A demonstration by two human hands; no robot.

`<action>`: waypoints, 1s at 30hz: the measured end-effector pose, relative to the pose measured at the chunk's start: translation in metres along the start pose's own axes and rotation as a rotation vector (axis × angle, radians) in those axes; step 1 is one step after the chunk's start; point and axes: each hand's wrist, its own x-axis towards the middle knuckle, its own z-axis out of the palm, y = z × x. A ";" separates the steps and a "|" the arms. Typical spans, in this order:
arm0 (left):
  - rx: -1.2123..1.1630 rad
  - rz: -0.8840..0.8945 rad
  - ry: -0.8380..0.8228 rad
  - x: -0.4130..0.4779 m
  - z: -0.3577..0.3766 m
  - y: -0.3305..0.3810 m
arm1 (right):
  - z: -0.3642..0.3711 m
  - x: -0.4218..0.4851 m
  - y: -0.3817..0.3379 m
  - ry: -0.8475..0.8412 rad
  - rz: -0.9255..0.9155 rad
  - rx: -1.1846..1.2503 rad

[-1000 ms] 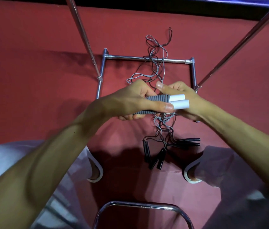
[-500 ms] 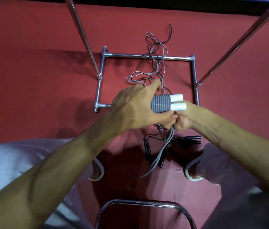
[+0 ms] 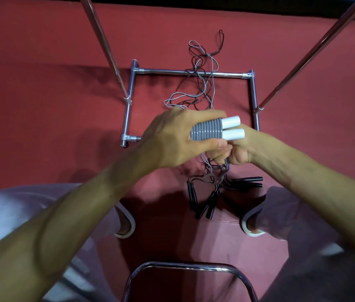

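1. since a second ago the right hand (image 3: 244, 149) has been dropping from behind the white ends to just under the bundle at frame centre. the loose grey tail that was hanging toward the lower middle half a second ago is no longer trailing.
2. the left hand (image 3: 172, 136) is wrapping round the pair of jump rope handles (image 3: 231, 127), thumb underneath and fingers over the far side. it is clamping them side by side, which is keeping the coil (image 3: 207, 131) from springing loose — the white ends are poking out toward the right of the frame.
3. the right hand is curling closed just below and right of the coil, pinching the grey cord (image 3: 228, 165) close against the left thumb. i judge it is feeding the next turn or tucking the end in, which would explain why it is sitting so near.
4. the bundle is being held in the air at frame centre, above the floor, probably so the cord is passing freely round it.
5. at lower centre, black-handled ropes (image 3: 209, 203) are lying on the red carpet (image 3: 41, 105). their thin cords (image 3: 202, 83) are tangling upward across the chrome frame (image 3: 161, 71) in the upper middle — likely waiting their turn.
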 end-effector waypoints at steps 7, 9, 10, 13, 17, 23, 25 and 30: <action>-0.311 -0.091 0.034 0.011 -0.002 -0.007 | 0.008 -0.007 -0.005 0.237 -0.130 -0.213; -0.385 -0.148 0.106 0.014 -0.010 -0.011 | 0.012 -0.010 -0.007 0.346 -0.188 -0.331; -0.405 -0.166 0.127 0.016 -0.015 -0.012 | 0.013 -0.010 -0.009 0.394 -0.233 -0.332; -0.451 -0.275 0.149 0.017 -0.031 -0.013 | 0.010 -0.013 -0.017 0.506 -0.450 -0.262; -0.637 -0.562 0.031 0.012 -0.044 -0.012 | 0.000 -0.023 -0.025 0.496 -0.807 -0.492; -0.770 -0.661 -0.163 0.015 -0.054 -0.018 | -0.017 -0.034 -0.027 0.676 -1.194 -1.171; -0.795 -0.677 -0.203 0.016 -0.055 -0.019 | -0.020 -0.034 -0.029 0.688 -1.242 -1.221; -0.848 -0.670 -0.250 0.019 -0.059 -0.020 | -0.015 -0.043 -0.038 0.482 -0.853 -0.914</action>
